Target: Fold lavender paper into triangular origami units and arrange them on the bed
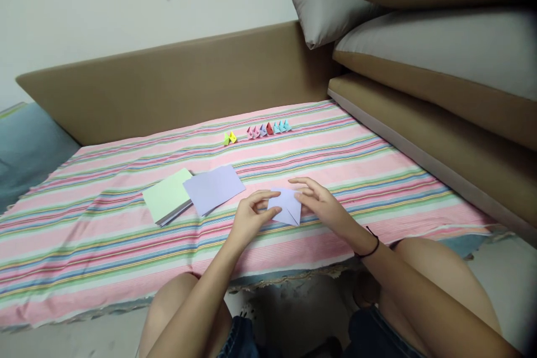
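A small sheet of lavender paper [286,206], folded with creases and flaps that meet near its lower right corner, is held just above the striped cloth. My left hand [253,215] grips its left side, thumb and index finger on the paper. At the upper right edge, my right hand [319,205] has its thumb on the paper, with the index finger stretched out beyond the top edge. The undersides of the fingers are partly hidden. Left of my hands lie loose lavender sheets [215,187], overlapping a stack of pale green paper [165,197].
The striped cloth [104,235] covers the sofa seat. Toward the back stand small folded paper figures: a yellow-green group [230,138] and a row in pink, purple, red [269,128] and blue [282,126]. Grey and brown cushions [440,50] are stacked at right; a blue cushion [31,148] sits at left.
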{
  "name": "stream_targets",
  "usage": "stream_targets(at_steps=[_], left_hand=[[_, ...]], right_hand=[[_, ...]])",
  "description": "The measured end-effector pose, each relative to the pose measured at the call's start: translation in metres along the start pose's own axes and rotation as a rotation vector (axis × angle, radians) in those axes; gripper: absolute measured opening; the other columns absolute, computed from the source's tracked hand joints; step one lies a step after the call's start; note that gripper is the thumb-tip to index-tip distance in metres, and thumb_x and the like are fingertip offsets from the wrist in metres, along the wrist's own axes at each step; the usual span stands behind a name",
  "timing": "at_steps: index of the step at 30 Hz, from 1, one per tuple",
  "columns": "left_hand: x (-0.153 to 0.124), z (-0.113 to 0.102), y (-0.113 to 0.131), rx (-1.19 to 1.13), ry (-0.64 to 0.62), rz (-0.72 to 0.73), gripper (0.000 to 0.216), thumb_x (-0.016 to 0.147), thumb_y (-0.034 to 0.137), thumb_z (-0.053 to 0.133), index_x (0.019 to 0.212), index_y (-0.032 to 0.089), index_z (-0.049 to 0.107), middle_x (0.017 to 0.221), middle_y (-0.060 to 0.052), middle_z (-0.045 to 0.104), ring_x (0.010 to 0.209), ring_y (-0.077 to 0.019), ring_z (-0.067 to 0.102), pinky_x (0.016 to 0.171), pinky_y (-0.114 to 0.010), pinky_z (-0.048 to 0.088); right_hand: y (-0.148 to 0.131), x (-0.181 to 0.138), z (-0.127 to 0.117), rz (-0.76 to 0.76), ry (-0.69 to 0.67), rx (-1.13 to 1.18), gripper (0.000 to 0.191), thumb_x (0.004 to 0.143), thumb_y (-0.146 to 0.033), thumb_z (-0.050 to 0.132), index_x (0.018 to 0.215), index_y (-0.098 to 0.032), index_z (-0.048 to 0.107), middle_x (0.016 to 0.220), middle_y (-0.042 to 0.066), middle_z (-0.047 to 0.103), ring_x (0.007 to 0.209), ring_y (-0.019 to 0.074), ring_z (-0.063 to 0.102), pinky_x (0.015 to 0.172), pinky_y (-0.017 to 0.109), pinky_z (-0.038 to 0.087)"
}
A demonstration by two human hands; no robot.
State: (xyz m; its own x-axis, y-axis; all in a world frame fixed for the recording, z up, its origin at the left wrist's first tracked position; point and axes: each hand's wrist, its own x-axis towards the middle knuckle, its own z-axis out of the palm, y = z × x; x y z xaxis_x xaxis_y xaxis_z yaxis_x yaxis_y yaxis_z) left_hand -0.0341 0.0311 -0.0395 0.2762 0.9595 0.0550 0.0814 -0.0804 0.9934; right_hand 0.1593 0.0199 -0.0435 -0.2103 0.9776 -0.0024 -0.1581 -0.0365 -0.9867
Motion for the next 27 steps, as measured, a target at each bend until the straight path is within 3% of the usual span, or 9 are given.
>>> stream_targets(at_steps=[5, 11, 16, 20, 27], left_hand=[[0.000, -0.002, 0.002, -0.205, -0.027, -0.125, 0.039, 0.065, 0.025, 0.078, 0.102, 0.016, 0.070, 0.089, -0.006, 0.072, 0.079, -0.0178, 0.065, 0.072, -0.027, 0.048], [0.000, 0.000, 0.005, -0.108, -0.030, 0.075, 0.031, 0.067, 0.024, 0.077, 0.096, 0.019, 0.073, 0.105, -0.009, 0.068, 0.093, -0.0209, 0.062, 0.072, -0.027, 0.049], [-0.004, -0.001, 0.011, -0.007, -0.041, 0.252, 0.027, 0.071, 0.023, 0.073, 0.098, 0.021, 0.073, 0.100, -0.009, 0.065, 0.096, -0.0212, 0.060, 0.074, -0.028, 0.052], [-0.007, -0.003, 0.013, 0.045, -0.094, 0.240, 0.027, 0.074, 0.023, 0.071, 0.100, 0.021, 0.072, 0.105, -0.010, 0.062, 0.089, -0.0188, 0.061, 0.067, -0.026, 0.052], [-0.009, 0.008, 0.013, -0.060, -0.030, 0.214, 0.029, 0.063, 0.017, 0.079, 0.091, 0.017, 0.069, 0.096, -0.007, 0.065, 0.091, -0.0179, 0.063, 0.083, -0.030, 0.050]], right_hand=[[-0.010, -0.007, -0.012, -0.228, -0.082, -0.193, 0.021, 0.085, -0.030, 0.055, 0.101, -0.025, 0.069, 0.124, 0.007, 0.058, 0.114, 0.0235, 0.057, 0.087, 0.036, 0.054], [-0.013, -0.013, -0.014, -0.426, -0.061, -0.488, 0.011, 0.081, -0.028, 0.066, 0.087, -0.026, 0.074, 0.116, 0.008, 0.064, 0.109, 0.0244, 0.059, 0.080, 0.035, 0.057], [-0.015, -0.011, -0.009, -0.352, -0.052, -0.320, 0.011, 0.076, -0.032, 0.071, 0.083, -0.024, 0.075, 0.108, 0.008, 0.066, 0.098, 0.0227, 0.065, 0.080, 0.035, 0.058], [-0.016, -0.010, -0.003, -0.185, -0.034, -0.156, 0.017, 0.073, -0.035, 0.074, 0.081, -0.020, 0.070, 0.088, 0.005, 0.070, 0.083, 0.0206, 0.068, 0.078, 0.036, 0.058], [-0.012, -0.014, 0.005, -0.110, 0.046, -0.115, 0.021, 0.073, -0.035, 0.074, 0.073, -0.018, 0.063, 0.079, 0.004, 0.071, 0.077, 0.0176, 0.068, 0.073, 0.030, 0.057]])
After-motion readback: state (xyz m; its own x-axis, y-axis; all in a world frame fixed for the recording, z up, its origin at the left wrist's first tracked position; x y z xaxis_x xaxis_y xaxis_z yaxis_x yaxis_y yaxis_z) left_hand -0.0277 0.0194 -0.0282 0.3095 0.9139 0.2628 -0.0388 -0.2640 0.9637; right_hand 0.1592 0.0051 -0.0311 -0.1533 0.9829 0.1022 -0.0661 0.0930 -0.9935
